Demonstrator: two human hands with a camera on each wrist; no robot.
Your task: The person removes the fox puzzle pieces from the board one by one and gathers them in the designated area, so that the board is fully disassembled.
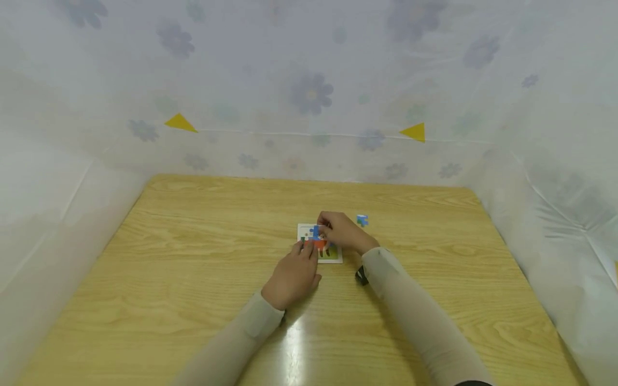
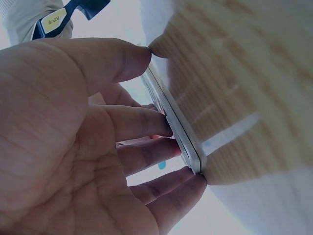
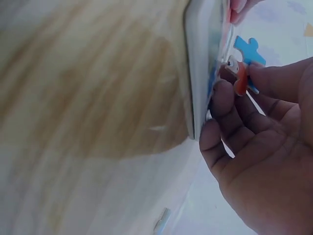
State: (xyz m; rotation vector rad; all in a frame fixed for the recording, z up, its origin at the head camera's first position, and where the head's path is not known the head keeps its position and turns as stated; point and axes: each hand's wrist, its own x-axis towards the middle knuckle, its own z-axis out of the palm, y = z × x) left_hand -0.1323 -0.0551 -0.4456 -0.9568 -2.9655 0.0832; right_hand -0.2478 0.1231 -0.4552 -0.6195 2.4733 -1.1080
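A board (image 1: 330, 261) with a white border lies flat on the table (image 1: 193, 241), part of its picture showing red, blue and green. Clock positions are taken from the board's centre in the head view.

Left hand (image 1: 293, 276): at 7 o'clock, fingers extended and slightly apart, tips resting on the board and along its edge. Firmness of hold cannot be determined.

Right hand (image 1: 341, 230): at 2 o'clock, thumb and a fingertip pinching a blue and orange-red piece (image 3: 250, 50) above the board's surface. Whether the piece touches the board cannot be told.

A loose piece (image 1: 362, 220), blue and green, lies on the table at 2 o'clock, just beyond the right hand, apart from the board.

A black object (image 1: 361, 275) shows beneath the right wrist at 4 o'clock. Yellow triangles mark the flowered sheet (image 1: 270, 96), one (image 1: 181, 123) at 10 o'clock, the other (image 1: 415, 132) between 1 and 2.
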